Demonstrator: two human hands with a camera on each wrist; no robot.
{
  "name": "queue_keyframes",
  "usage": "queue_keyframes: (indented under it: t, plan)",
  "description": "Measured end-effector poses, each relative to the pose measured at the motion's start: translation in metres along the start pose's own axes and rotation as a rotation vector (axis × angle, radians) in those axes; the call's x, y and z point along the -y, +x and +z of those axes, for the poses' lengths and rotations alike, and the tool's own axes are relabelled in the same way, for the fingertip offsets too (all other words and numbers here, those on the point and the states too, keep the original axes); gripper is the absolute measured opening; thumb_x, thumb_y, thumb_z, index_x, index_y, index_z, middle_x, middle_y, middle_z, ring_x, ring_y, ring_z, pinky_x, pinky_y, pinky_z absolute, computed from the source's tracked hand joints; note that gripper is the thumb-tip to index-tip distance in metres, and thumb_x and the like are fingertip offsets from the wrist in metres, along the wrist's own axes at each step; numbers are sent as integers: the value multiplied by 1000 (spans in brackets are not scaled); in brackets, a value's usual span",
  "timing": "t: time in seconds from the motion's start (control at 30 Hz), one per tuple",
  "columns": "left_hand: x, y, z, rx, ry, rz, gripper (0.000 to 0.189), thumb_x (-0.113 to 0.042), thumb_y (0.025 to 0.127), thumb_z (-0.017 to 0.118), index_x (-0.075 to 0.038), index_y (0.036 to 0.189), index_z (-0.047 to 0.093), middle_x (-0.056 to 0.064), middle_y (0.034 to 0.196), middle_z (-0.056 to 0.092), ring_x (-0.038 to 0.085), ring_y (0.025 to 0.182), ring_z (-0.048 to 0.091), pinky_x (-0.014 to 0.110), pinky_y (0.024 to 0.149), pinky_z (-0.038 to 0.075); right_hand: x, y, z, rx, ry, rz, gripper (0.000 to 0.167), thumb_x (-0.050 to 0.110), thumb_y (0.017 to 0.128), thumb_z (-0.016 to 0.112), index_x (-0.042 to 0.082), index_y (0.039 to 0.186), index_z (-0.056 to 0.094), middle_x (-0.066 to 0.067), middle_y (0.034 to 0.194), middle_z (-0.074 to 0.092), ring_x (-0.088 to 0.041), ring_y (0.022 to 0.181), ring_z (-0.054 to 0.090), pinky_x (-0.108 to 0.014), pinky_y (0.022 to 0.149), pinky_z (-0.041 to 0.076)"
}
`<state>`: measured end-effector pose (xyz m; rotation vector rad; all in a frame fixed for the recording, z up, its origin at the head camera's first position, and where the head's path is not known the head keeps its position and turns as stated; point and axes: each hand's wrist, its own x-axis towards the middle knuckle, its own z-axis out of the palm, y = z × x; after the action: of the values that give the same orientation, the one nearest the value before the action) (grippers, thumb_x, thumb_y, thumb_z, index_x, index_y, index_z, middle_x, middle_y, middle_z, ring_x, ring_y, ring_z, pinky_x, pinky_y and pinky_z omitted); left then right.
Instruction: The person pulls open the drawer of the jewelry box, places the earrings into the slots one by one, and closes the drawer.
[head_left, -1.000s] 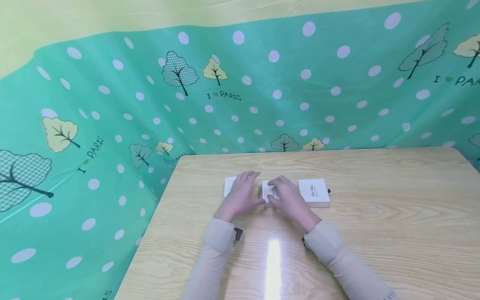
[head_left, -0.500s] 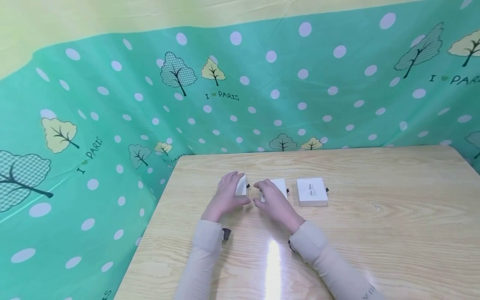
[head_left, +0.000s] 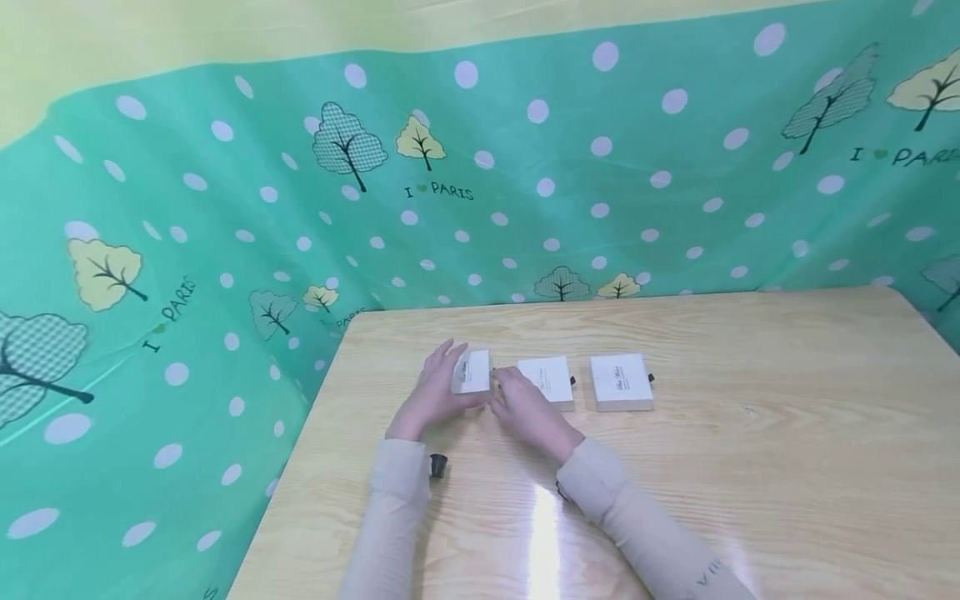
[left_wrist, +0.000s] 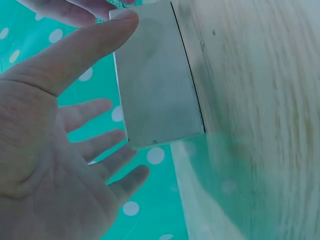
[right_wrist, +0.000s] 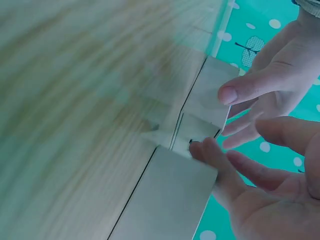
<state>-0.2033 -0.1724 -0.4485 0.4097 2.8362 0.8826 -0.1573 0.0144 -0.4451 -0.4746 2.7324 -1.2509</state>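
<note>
"Where's the box (head_left: 474, 371)?"
"Just below frame centre, held between the left hand's (head_left: 431, 398) thumb and fingers. The right hand (head_left: 528, 414) reaches its tab (right_wrist: 190, 142); can't tell if it pinches."
"Progress?"
"Early, I'd judge: it, middle box (head_left: 555, 379) and right box (head_left: 624, 382) look closed."

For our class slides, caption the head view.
Left hand grips the leftmost box of three; right hand at its right side.

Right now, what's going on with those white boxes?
A person has their left hand around the left box. Their right hand is right by that box's black tab, but isn't pinching it. The middle box and right box sit beside it in a row on the table.
</note>
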Motion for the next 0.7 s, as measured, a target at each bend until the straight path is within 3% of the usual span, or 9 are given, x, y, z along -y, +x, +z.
queue_keyframes:
  t: [0.17, 0.4, 0.7]
  plan:
    - [5, 2, 0, 24, -13, 1, 107, -35, 73, 87, -13, 157, 25, 15, 165, 12, 35, 152, 10, 59, 118, 21, 3, 4, 3, 50, -20, -1, 51, 15, 100, 54, -11, 142, 42, -28, 144, 46, -39, 134, 47, -46, 111, 41]
    - [10, 1, 1, 63, -19, -38, 96, -24, 79, 84, -15, 157, 29, 15, 165, 12, 37, 151, 12, 59, 117, 24, 11, 5, 4, 58, -95, 0, 54, 14, 99, 57, -12, 143, 40, -29, 143, 46, -39, 134, 47, -45, 110, 42]
    - [13, 3, 5, 26, -53, -35, 90, -19, 78, 84, -15, 153, 36, 11, 158, 29, 34, 145, 29, 54, 117, 29, 14, 11, 6, 65, -35, 72, 54, 13, 98, 57, -8, 145, 40, -29, 142, 47, -42, 128, 51, -47, 108, 44]
